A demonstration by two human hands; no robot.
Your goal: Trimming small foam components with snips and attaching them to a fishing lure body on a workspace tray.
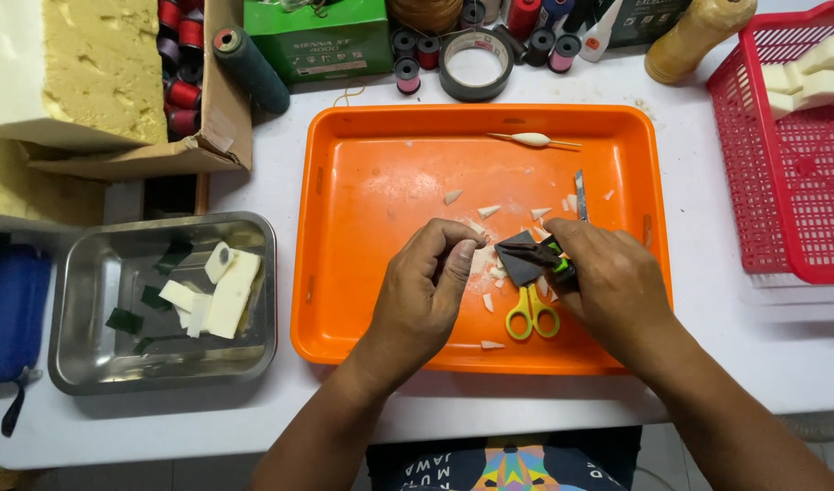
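Both hands work over the orange tray (344,182). My left hand (430,291) has its fingertips pinched together on a small white piece that barely shows, pressed to the edge of a dark folded sheet (517,261). My right hand (612,273) grips that dark sheet together with a small green-and-black tool (559,270). Yellow-handled scissors (531,314) lie in the tray just under the hands. White chips (489,211) are scattered around them.
A white spindle-shaped piece on a thin stick (533,139) and a slim blade (580,195) lie in the tray's far right. A steel pan (80,364) with white and dark scraps stands left. A red basket (780,191) stands right. Thread spools, a tape roll (476,65) and boxes line the back.
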